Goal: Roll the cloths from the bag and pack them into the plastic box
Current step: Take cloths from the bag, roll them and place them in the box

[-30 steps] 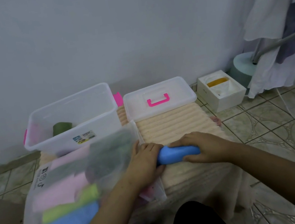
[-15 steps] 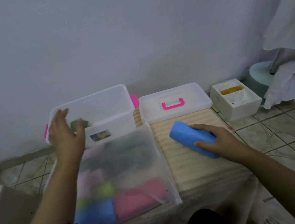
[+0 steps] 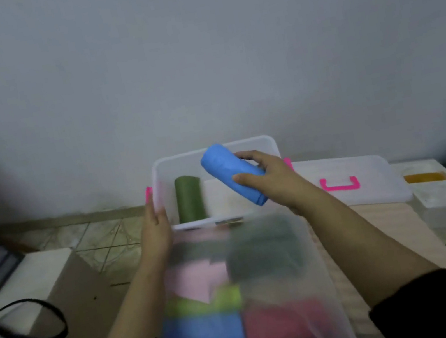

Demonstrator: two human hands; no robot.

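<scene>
The right hand [image 3: 274,181] holds the blue roll [image 3: 231,174] of cloth. Its fingers are curled over the top of the roll and the thumb presses on the near side, so the roll is squeezed between them. The roll is tilted, with one end up high and the other end down low. It is in the air over the open plastic box [image 3: 212,150].

The left hand [image 3: 156,227] is at the left side of the box. Its fingers look fairly straight and lie flat on the box wall, next to the pink clip [image 3: 148,194]. The picture is blurry there, so I cannot tell if the thumb hooks over the edge.

Inside the box lies a green roll [image 3: 189,198]. In front of the box is the clear bag [image 3: 236,293] with more cloths in it: pink, green, blue and red. The box lid [image 3: 364,171] with a pink handle lies to the right.

Half a second ago the blue roll was low over the beige mat, right of the bag. Now it is up over the box. The left hand was also at the box's left end then.
</scene>
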